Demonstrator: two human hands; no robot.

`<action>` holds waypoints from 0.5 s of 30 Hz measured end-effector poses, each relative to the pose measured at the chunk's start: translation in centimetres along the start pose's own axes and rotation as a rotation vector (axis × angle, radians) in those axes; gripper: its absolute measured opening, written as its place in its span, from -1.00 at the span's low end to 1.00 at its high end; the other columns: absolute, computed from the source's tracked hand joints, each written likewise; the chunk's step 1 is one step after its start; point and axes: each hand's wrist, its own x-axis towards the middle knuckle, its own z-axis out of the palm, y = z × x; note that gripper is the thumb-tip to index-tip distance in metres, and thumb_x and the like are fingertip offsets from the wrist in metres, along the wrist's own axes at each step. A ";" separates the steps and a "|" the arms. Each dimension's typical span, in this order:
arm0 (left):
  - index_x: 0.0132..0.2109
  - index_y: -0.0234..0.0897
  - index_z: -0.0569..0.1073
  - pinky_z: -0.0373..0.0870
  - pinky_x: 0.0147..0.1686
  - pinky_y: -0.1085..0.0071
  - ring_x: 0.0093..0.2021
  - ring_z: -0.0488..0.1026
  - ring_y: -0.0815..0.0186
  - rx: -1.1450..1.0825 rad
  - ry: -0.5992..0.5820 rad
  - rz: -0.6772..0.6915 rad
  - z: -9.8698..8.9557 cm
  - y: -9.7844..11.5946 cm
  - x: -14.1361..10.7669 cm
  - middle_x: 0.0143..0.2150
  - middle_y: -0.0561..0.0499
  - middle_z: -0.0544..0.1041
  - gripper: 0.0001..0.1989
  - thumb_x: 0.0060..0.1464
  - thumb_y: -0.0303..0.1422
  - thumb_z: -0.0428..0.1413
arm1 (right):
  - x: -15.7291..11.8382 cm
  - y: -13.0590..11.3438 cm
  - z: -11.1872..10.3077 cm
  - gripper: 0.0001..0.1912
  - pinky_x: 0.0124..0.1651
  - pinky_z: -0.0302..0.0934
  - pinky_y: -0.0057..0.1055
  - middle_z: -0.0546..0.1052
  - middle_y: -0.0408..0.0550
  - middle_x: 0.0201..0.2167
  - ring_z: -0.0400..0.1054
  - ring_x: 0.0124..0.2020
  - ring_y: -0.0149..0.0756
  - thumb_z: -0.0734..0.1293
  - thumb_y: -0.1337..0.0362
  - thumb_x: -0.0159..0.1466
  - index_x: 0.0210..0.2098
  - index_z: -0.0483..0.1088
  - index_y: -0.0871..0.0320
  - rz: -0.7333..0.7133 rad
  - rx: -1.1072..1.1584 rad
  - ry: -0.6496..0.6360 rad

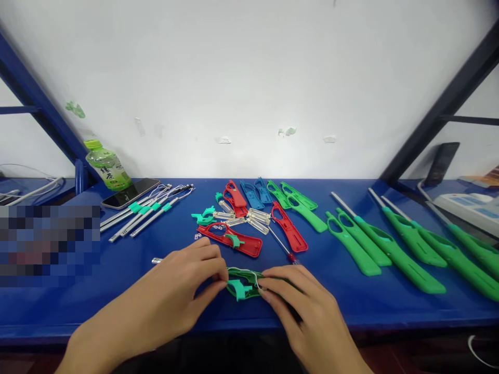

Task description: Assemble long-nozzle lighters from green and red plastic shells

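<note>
A dark green lighter shell half lies near the front of the bench between my two hands. Inside it sit a teal trigger piece and a thin white wire. My left hand pinches the shell's left end with thumb and forefinger. A silver tube tip pokes out beyond that hand, the rest of it hidden. My right hand closes on the right end of the shell, its fingertips at the wire. Just behind lies a red shell half with a teal trigger on it.
Metal tubes with wires, a phone and a bottle are at left. Clear fuel tanks, a screwdriver, blue shells and red shells stand mid-bench. Several green lighters cover the right.
</note>
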 end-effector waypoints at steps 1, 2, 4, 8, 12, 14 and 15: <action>-0.15 -0.12 0.54 0.35 -0.14 0.34 -0.13 0.49 0.26 0.026 0.004 0.000 0.3 0.0 0.1 -0.13 0.07 0.58 -0.81 0.52 -0.39 0.09 | 0.0 0.0 0.0 -0.79 0.09 0.59 -0.15 0.71 -0.05 -0.01 0.63 -0.04 -0.15 0.34 0.41 0.56 0.02 0.61 0.05 -0.003 -0.004 0.000; -0.17 -0.14 0.53 0.34 -0.15 0.32 -0.14 0.48 0.25 0.054 0.014 0.006 0.5 0.0 0.2 -0.16 0.06 0.58 -0.80 0.51 -0.41 0.09 | 0.0 0.0 0.0 -0.79 0.08 0.59 -0.16 0.71 -0.04 -0.02 0.62 -0.04 -0.15 0.34 0.41 0.56 0.02 0.61 0.05 -0.003 -0.007 0.002; -0.19 -0.16 0.52 0.33 -0.16 0.30 -0.14 0.45 0.21 0.105 0.044 0.030 0.7 -0.3 0.3 -0.19 0.04 0.57 -0.79 0.49 -0.43 0.09 | 0.1 0.1 0.0 -0.78 0.07 0.59 -0.18 0.70 -0.04 -0.02 0.62 -0.04 -0.16 0.33 0.41 0.56 0.01 0.61 0.06 -0.004 -0.008 0.001; -0.19 -0.17 0.51 0.30 -0.18 0.27 -0.16 0.42 0.18 0.155 0.063 0.064 0.9 -0.5 0.4 -0.21 0.02 0.57 -0.76 0.51 -0.42 0.05 | 0.1 0.1 0.1 -0.79 0.07 0.59 -0.20 0.70 -0.03 -0.02 0.62 -0.04 -0.17 0.34 0.41 0.56 0.02 0.61 0.06 -0.015 0.006 0.002; -0.20 -0.17 0.48 0.27 -0.22 0.27 -0.18 0.42 0.22 0.150 0.039 0.101 1.2 0.0 0.8 -0.21 0.04 0.56 -0.75 0.53 -0.43 0.05 | 0.0 0.2 0.0 -0.80 0.09 0.58 -0.19 0.70 -0.05 0.00 0.61 -0.03 -0.17 0.35 0.42 0.55 0.02 0.61 0.05 -0.010 0.012 -0.010; -0.21 -0.18 0.46 0.28 -0.23 0.29 -0.19 0.42 0.23 0.150 0.045 0.121 1.4 0.1 1.0 -0.21 0.05 0.55 -0.75 0.53 -0.45 0.06 | 0.1 0.2 -0.1 -0.79 0.10 0.58 -0.20 0.70 -0.06 0.00 0.61 -0.02 -0.18 0.36 0.43 0.55 0.02 0.61 0.05 -0.002 0.017 -0.011; -0.21 -0.18 0.46 0.28 -0.24 0.30 -0.19 0.42 0.24 0.148 0.053 0.132 1.4 0.2 1.2 -0.22 0.05 0.55 -0.76 0.53 -0.46 0.07 | 0.1 0.2 -0.1 -0.79 0.09 0.58 -0.22 0.70 -0.06 0.00 0.61 -0.02 -0.18 0.36 0.43 0.55 0.01 0.61 0.05 0.002 0.022 -0.014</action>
